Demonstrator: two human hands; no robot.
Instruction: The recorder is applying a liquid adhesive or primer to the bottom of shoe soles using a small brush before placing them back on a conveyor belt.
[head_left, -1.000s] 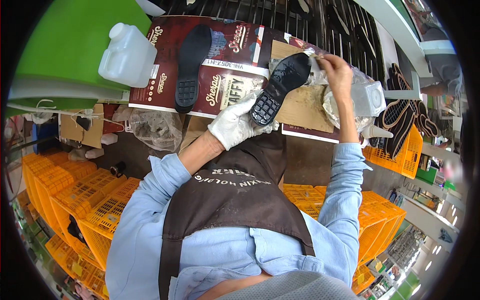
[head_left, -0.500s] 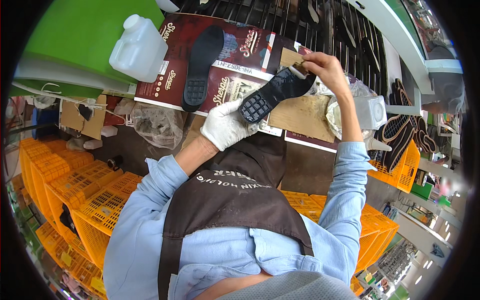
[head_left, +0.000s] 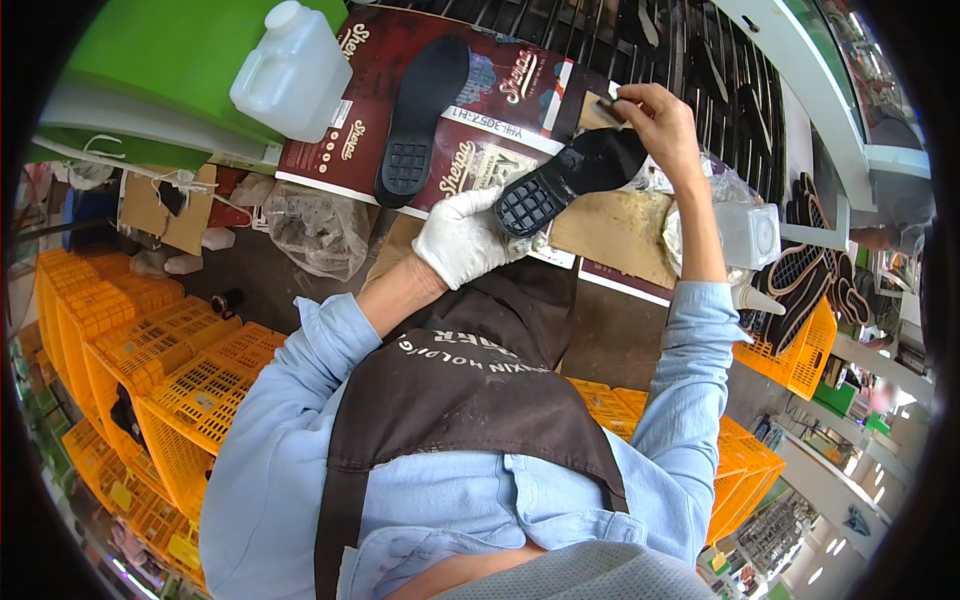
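Note:
My left hand (head_left: 458, 240), in a white glove, grips the heel end of a black shoe sole (head_left: 585, 165). Square hollows cover the heel of this sole, and its toe half looks wet and shiny. Bare, my right hand (head_left: 662, 128) pinches a small brush (head_left: 608, 108) just off the toe end; only a dark edge of it shows. To the left, a second black sole (head_left: 425, 120) with the same heel pattern lies on the dark red cardboard (head_left: 330, 155).
A white plastic jug (head_left: 292, 80) stands at the far left on a green surface. Right of the sole are stained cardboard (head_left: 625, 235) and a translucent container (head_left: 750, 235). Metal bars (head_left: 560, 30) run behind. Orange crates (head_left: 215, 390) stand beside me, with dark shoe parts (head_left: 805, 270) at right.
The brush has left the sole's surface and moved up past its edge, its pale part now out of sight. The view has shifted slightly; my left hand keeps its grip.

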